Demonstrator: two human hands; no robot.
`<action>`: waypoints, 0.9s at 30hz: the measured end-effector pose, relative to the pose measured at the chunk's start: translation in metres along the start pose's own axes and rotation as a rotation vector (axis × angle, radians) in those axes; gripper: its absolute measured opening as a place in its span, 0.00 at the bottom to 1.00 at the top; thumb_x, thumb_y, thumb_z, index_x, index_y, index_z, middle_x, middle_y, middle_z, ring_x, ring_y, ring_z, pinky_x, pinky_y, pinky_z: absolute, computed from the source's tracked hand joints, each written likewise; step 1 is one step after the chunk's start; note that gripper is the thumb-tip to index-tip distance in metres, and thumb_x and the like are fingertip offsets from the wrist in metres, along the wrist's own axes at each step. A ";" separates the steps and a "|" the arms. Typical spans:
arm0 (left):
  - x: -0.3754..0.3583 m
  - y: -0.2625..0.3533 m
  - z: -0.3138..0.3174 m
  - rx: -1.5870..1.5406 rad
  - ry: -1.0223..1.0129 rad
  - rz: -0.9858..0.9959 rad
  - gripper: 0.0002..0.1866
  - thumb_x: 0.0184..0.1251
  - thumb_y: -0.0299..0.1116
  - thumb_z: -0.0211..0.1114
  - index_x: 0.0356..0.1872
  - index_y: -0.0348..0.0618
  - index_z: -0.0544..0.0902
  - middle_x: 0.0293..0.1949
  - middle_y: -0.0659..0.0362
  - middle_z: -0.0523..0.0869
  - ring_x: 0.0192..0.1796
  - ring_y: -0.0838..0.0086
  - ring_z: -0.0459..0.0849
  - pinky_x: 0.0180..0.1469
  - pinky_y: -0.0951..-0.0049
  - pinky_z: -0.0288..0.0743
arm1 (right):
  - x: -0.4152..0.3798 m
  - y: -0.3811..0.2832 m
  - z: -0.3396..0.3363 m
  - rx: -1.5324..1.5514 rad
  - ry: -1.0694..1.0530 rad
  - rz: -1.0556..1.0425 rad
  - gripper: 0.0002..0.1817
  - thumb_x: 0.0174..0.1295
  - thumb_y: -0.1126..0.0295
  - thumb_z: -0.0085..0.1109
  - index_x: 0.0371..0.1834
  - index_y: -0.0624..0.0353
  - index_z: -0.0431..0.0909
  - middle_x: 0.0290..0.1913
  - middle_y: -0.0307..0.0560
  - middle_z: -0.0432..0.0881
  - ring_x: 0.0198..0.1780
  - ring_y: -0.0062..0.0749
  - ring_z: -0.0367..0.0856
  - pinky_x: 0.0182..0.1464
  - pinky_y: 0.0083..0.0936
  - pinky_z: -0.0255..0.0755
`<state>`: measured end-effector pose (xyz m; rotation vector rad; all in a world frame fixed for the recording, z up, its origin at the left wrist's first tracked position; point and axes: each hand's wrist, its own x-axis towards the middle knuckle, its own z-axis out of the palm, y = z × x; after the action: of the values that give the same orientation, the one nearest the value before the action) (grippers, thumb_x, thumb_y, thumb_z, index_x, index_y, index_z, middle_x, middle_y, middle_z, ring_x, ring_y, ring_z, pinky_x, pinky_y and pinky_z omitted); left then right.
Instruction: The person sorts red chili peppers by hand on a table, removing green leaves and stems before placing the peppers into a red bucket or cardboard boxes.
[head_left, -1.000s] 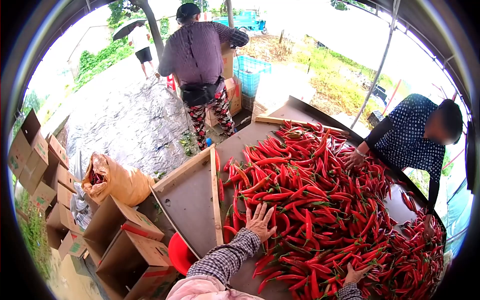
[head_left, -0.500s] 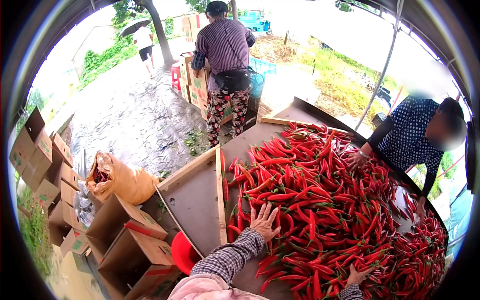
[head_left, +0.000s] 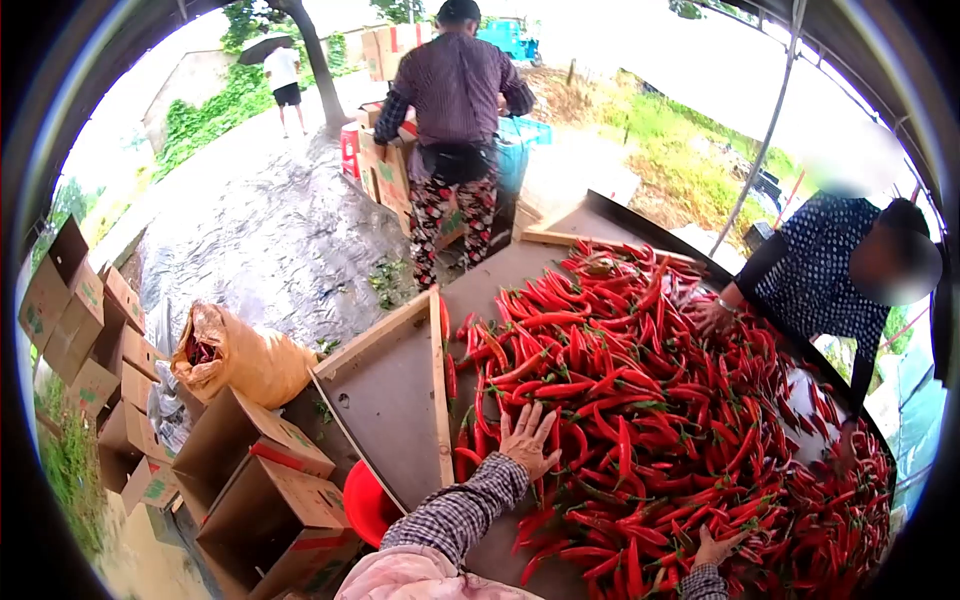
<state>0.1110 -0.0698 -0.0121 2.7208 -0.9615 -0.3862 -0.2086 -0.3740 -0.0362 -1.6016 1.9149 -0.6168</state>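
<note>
A broad heap of red chili peppers (head_left: 640, 400) with green stems covers the brown, wood-edged table (head_left: 390, 405). At the near left edge of the heap, my left hand (head_left: 528, 442) rests palm down on the peppers with its fingers spread. Lower right, my right hand (head_left: 715, 548) lies on the heap near the bottom of the view, fingers apart, only partly seen beyond its checked cuff. Neither hand holds a pepper that I can see.
Across the heap a co-worker (head_left: 820, 265) reaches both hands into the peppers. Another person (head_left: 455, 110) stands behind the table beside stacked cartons. Open cardboard boxes (head_left: 270, 510), a red basin (head_left: 368, 505) and an orange sack (head_left: 250, 355) are at left. Farther back, someone holds an umbrella (head_left: 265, 47).
The person by the cartons has straightened a little and shifted their arms. The co-worker's lower hand has moved slightly down at the right edge. My hands have hardly moved.
</note>
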 end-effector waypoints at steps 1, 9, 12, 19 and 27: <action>0.000 0.002 0.003 -0.006 -0.001 -0.002 0.41 0.63 0.60 0.46 0.72 0.54 0.43 0.73 0.54 0.38 0.75 0.61 0.34 0.71 0.49 0.28 | 0.006 0.022 -0.007 0.051 -0.012 -0.192 0.60 0.48 0.68 0.71 0.73 0.44 0.29 0.73 0.59 0.43 0.71 0.54 0.50 0.68 0.44 0.55; 0.002 0.007 0.003 -0.092 -0.004 -0.031 0.43 0.60 0.63 0.51 0.72 0.55 0.46 0.73 0.55 0.38 0.75 0.60 0.33 0.70 0.46 0.25 | -0.053 -0.055 -0.044 0.074 -0.153 0.118 0.55 0.55 0.68 0.65 0.73 0.44 0.27 0.75 0.47 0.32 0.74 0.54 0.30 0.73 0.49 0.39; 0.001 0.028 -0.012 -0.120 0.018 -0.063 0.44 0.59 0.63 0.52 0.71 0.57 0.46 0.73 0.55 0.36 0.74 0.57 0.30 0.68 0.42 0.25 | -0.040 -0.041 -0.034 0.085 -0.144 0.090 0.59 0.52 0.68 0.68 0.72 0.43 0.25 0.74 0.50 0.35 0.73 0.56 0.31 0.72 0.51 0.40; 0.024 0.057 -0.025 -0.042 -0.157 0.027 0.47 0.55 0.66 0.55 0.71 0.68 0.41 0.72 0.57 0.26 0.72 0.52 0.21 0.65 0.33 0.23 | -0.034 -0.033 -0.030 0.055 -0.123 0.051 0.58 0.52 0.68 0.68 0.73 0.44 0.26 0.75 0.49 0.34 0.73 0.58 0.31 0.72 0.51 0.40; 0.064 0.047 -0.031 0.027 -0.172 -0.051 0.47 0.48 0.63 0.62 0.70 0.73 0.48 0.73 0.56 0.40 0.72 0.51 0.22 0.63 0.26 0.33 | -0.035 -0.033 -0.029 0.024 -0.083 0.005 0.56 0.53 0.71 0.66 0.73 0.41 0.28 0.75 0.49 0.33 0.74 0.53 0.32 0.72 0.49 0.42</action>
<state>0.1420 -0.1424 0.0201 2.7767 -0.9462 -0.6299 -0.1999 -0.3458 0.0119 -1.5828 1.8437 -0.5604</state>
